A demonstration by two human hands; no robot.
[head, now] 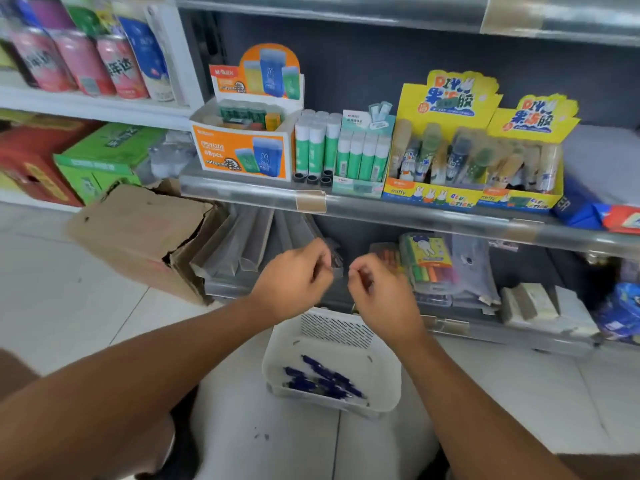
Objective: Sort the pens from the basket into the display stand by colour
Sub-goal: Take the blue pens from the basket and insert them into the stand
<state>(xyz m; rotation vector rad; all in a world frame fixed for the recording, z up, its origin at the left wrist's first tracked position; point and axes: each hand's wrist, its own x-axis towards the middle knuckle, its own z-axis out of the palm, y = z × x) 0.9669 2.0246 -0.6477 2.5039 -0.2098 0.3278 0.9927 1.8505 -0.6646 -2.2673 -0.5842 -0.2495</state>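
Above the basket (381,375) of blue pens (325,377), both hands curl, left hand (294,278) pinching a clear piece (336,263).

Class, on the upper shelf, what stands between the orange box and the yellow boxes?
In the head view, green and white glue sticks stand between them.
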